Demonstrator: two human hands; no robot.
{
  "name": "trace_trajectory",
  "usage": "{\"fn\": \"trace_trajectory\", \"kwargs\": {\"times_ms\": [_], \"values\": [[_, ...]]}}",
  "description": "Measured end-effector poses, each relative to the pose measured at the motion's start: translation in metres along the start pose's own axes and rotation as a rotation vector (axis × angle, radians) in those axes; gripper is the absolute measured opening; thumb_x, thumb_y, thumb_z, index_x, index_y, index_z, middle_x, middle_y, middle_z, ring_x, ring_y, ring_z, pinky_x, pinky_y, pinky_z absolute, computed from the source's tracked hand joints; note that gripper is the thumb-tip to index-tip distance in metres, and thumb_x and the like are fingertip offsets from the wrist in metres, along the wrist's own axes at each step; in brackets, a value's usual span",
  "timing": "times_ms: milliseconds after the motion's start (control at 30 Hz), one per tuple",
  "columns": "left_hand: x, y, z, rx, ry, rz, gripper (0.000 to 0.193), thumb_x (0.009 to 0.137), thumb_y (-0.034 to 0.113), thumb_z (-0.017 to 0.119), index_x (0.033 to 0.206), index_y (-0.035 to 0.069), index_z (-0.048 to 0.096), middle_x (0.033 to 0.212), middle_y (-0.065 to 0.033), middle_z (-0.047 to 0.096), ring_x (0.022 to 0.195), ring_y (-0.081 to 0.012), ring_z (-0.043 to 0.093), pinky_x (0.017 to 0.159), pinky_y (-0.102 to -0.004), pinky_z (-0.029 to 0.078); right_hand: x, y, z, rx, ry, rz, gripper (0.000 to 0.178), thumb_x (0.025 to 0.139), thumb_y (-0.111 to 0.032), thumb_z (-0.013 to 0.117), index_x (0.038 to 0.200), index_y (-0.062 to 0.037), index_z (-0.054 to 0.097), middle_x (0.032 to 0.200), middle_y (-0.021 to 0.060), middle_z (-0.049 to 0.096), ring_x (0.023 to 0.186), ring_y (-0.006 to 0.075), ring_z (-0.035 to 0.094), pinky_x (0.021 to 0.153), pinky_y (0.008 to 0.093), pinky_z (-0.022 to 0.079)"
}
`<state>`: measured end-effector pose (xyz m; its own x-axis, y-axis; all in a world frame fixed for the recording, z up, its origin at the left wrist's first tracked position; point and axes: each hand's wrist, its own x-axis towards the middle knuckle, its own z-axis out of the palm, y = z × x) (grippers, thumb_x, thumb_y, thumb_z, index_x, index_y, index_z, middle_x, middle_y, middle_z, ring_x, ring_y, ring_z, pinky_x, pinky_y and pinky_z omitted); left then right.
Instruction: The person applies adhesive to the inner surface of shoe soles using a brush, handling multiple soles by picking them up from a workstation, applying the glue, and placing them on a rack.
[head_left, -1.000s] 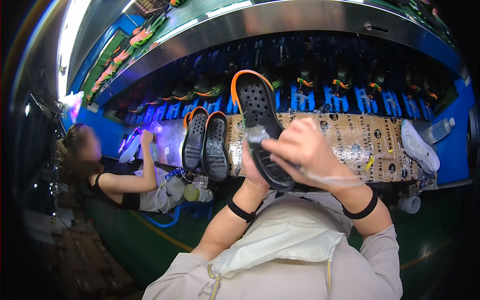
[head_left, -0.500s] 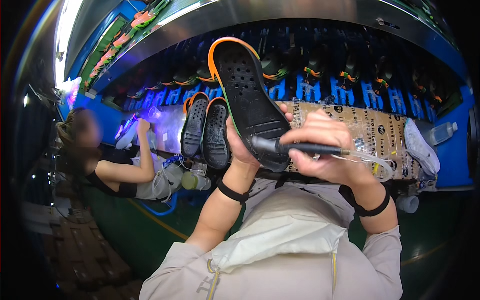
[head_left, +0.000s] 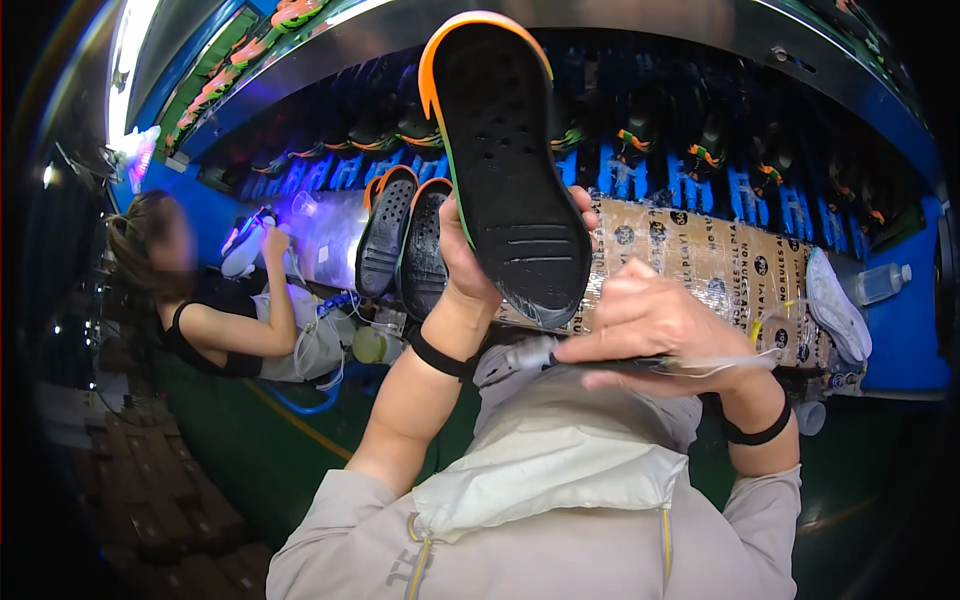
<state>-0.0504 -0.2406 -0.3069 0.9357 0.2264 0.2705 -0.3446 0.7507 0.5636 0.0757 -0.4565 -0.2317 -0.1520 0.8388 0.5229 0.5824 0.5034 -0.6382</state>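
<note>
My left hand [head_left: 466,262] holds up a black shoe sole [head_left: 508,185] with an orange and green rim, its inner face toward me. The fingertips wrap round the sole's right edge, and part of the palm is hidden behind it. Just below the sole's lower end, my right hand [head_left: 662,335] grips a brush [head_left: 530,354] with a dark handle and a thin clear tube trailing from it. The bristles are smeared by motion; whether they touch the sole I cannot tell. Left of it, two more black soles, a farther one [head_left: 388,238] and a nearer one [head_left: 428,245], lean together.
Printed cardboard [head_left: 700,275] under clear wrap covers the bench. A white sole-shaped piece [head_left: 838,308] and a clear bottle [head_left: 884,286] lie at its right. Behind it, blue holders [head_left: 690,185] carry shoe parts. A co-worker [head_left: 225,315] sits at left, near a jar [head_left: 370,345].
The brush has moved from the sole's lower inner face down to below its end, with my right hand. The sole has risen and turned more upright in my left hand.
</note>
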Motion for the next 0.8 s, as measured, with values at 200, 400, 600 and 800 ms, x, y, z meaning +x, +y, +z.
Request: {"fn": "trace_trajectory", "kwargs": {"times_ms": [200,400,600,800], "values": [[0.009,0.01,0.013,0.054,0.04,-0.092,0.123,0.088,0.094,0.047,0.157,-0.008,0.044,0.142,-0.0324,0.06,0.122,-0.044,0.07,0.106,-0.0538,0.06,-0.002,0.001,-0.002,-0.22,-0.001,0.039,0.032,0.085,-0.018,0.091,0.115,-0.0111,0.085,0.076,0.0017,0.063,0.073,0.0208,0.059,0.079,0.0388,0.043],[0.018,0.019,0.016,0.155,-0.075,-0.138,0.104,0.1,0.078,0.039,0.153,-0.011,0.048,0.138,-0.0385,0.063,0.12,-0.0448,0.072,0.106,-0.0524,0.06,-0.007,-0.004,-0.008,-0.16,0.003,0.122,0.033,0.082,-0.016,0.092,0.114,-0.0107,0.084,0.078,0.0017,0.062,0.075,0.0217,0.061,0.079,0.0396,0.044],[0.024,0.022,0.003,0.321,0.07,-0.29,0.078,0.109,0.053,0.041,0.152,-0.01,0.052,0.131,-0.0326,0.071,0.115,-0.0424,0.075,0.102,-0.0483,0.062,-0.004,-0.007,-0.017,0.007,-0.12,0.053,0.035,0.081,-0.013,0.09,0.115,-0.0111,0.082,0.081,0.0023,0.062,0.08,0.0234,0.062,0.077,0.0406,0.045],[0.039,0.027,-0.012,0.264,0.023,-0.402,0.05,0.11,0.029,0.052,0.142,-0.008,0.064,0.127,-0.0228,0.076,0.114,-0.0278,0.077,0.103,-0.0385,0.061,-0.004,-0.005,-0.017,-0.219,-0.113,0.036,0.036,0.079,-0.013,0.09,0.115,-0.0123,0.082,0.079,0.0016,0.057,0.077,0.0243,0.057,0.076,0.0402,0.042]]}}
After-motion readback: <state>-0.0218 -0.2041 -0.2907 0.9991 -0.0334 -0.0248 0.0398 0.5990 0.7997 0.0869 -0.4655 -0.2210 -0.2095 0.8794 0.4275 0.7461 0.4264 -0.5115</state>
